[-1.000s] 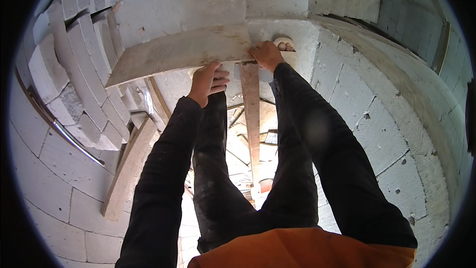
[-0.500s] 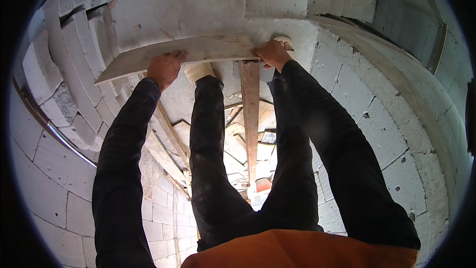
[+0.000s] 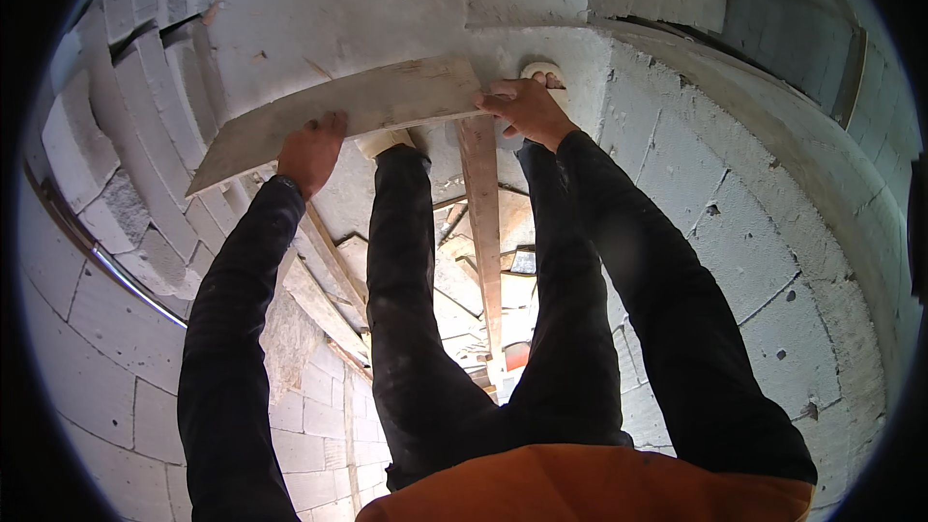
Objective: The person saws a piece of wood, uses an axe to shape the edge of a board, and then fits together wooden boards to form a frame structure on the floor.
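A wide, flat wooden board (image 3: 387, 97) lies crosswise in front of me, its left end nearer and lower than its right. My left hand (image 3: 309, 155) is closed on the board's near edge, fingers over the top face and thumb hidden. At the right end, my right hand (image 3: 530, 108) pinches the board's corner between fingers and thumb. An upright timber post (image 3: 480, 222) stands between my legs, its top at the board's near edge by the right hand. My feet are on the concrete floor at both sides of the post; the left one is partly covered by the board.
Stacked light-grey blocks (image 3: 145, 116) stand at the left. A block wall (image 3: 735, 242) with a ledge curves along the right. Below, timber planks (image 3: 333, 304) lean on the left, and scraps of boards (image 3: 454, 290) lie beneath the opening between my legs. The concrete slab (image 3: 338, 10) stretches ahead.
The board's left end has swung toward me and down, and more of its top face shows. My left hand moved nearer with it. My right hand's fingers shifted their hold at the corner.
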### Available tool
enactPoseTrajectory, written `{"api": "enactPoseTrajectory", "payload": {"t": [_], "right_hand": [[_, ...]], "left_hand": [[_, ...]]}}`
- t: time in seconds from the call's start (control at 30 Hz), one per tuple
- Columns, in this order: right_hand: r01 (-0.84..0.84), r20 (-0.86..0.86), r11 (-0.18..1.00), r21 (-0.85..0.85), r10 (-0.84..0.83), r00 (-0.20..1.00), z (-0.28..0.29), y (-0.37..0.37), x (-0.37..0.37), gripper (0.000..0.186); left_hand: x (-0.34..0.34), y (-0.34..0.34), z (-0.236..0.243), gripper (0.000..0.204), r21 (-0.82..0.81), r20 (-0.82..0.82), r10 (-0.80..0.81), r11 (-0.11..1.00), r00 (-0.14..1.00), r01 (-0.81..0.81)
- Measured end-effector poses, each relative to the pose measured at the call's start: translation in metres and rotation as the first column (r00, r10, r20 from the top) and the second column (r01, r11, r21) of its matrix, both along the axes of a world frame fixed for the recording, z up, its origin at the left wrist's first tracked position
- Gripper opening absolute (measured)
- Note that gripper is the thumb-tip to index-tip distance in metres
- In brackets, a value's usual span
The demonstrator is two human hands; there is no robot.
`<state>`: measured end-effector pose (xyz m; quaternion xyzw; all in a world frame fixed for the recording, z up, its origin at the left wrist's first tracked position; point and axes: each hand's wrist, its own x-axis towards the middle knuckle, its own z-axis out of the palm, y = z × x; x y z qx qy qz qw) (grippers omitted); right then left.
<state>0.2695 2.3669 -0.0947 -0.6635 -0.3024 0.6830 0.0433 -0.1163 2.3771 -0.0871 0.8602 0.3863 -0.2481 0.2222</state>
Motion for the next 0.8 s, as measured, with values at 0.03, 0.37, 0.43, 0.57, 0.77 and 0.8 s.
{"api": "enactPoseTrajectory", "payload": {"t": [0.03,0.37,0.43,0.57,0.77,0.8], "right_hand": [[0.019,-0.018,1.000,-0.001,-0.019,1.000,-0.002,-0.003,0.003,0.045],[0.071,-0.023,0.996,0.052,-0.070,0.997,-0.004,-0.015,0.005,0.041],[-0.015,0.039,0.993,0.113,0.011,0.999,0.005,-0.016,0.002,0.039],[-0.142,0.140,0.973,0.183,0.118,0.983,0.018,-0.025,-0.002,0.038],[0.022,0.153,0.929,0.369,-0.084,0.985,0.020,-0.044,-0.015,0.036],[0.104,0.141,0.911,0.400,-0.174,0.975,0.014,-0.052,-0.019,0.035]], "left_hand": [[0.001,0.001,0.000,0.039,0.015,0.013,-0.007,1.000,1.000,0.007],[0.009,0.005,0.011,0.039,-0.019,-0.031,-0.063,0.998,0.998,0.062],[0.009,0.006,0.013,0.040,-0.005,-0.023,-0.063,0.998,0.998,0.063],[0.008,0.009,0.018,0.040,-0.002,-0.017,-0.077,0.997,0.997,0.077],[0.011,0.010,0.021,0.039,0.008,-0.041,-0.090,0.996,0.995,0.090],[0.014,0.011,0.022,0.039,-0.006,-0.057,-0.093,0.996,0.994,0.093]]}}
